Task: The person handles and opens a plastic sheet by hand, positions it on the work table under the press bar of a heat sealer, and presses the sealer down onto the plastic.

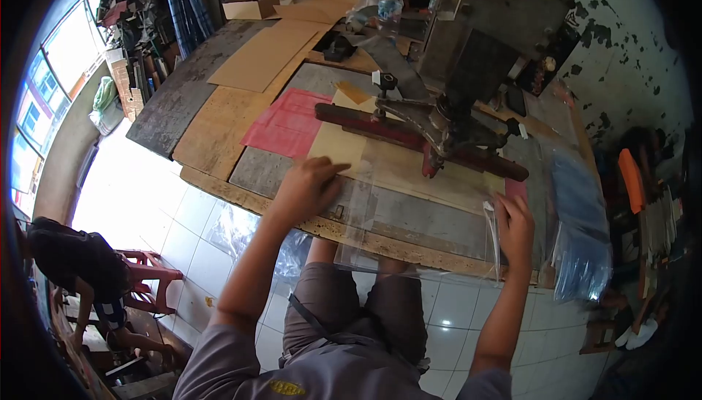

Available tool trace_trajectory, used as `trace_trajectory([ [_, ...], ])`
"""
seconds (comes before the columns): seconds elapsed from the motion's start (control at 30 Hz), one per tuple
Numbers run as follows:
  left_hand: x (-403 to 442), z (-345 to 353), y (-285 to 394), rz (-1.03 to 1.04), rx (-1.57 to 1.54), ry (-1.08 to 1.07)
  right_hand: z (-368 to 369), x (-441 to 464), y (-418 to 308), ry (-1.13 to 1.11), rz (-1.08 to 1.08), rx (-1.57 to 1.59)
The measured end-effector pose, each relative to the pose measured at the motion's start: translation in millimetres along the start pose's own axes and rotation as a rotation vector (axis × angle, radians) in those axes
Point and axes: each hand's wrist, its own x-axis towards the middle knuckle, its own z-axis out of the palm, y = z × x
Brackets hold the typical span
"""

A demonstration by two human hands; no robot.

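Note:
A clear plastic sheet spans between my hands, draping over the table's front edge. My left hand is at the sheet's upper left corner, its index finger stretched forward and the other fingers curled; the thumb is mostly hidden. My right hand pinches the sheet's right edge, where the plastic folds and catches the light. Just beyond the hands, a long dark red press bar hangs from the machine head over a pale yellow sheet. Red sheeting shows to the left.
Blue-tinted plastic sheets hang over the table's right side. Cardboard, an open carton and a water bottle occupy the back. Crumpled clear plastic lies below. Another person is at the left near a red stool.

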Motion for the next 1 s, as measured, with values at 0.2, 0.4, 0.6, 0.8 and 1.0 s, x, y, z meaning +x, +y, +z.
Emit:
trace_trajectory([
  [0.2,-109.5,27.5,-1.0,-0.077,0.245,0.318,19.0,-107.4,19.1,0.476,-0.009,-0.224],
  [0.4,-136.0,100.3,-33.0,-0.072,0.223,0.653,98.9,-142.7,38.9,0.826,0.006,-0.297],
  [0.6,-127.5,122.8,-57.0,0.051,0.231,0.813,107.1,-136.7,43.9,0.889,-0.03,-0.211],
  [0.8,-135.0,122.4,-65.9,0.088,0.274,0.775,110.3,-138.8,46.0,0.892,-0.035,-0.189],
  [1.0,-139.9,106.4,-51.7,0.037,0.298,0.656,109.1,-142.5,38.4,0.875,0.034,-0.144],
])
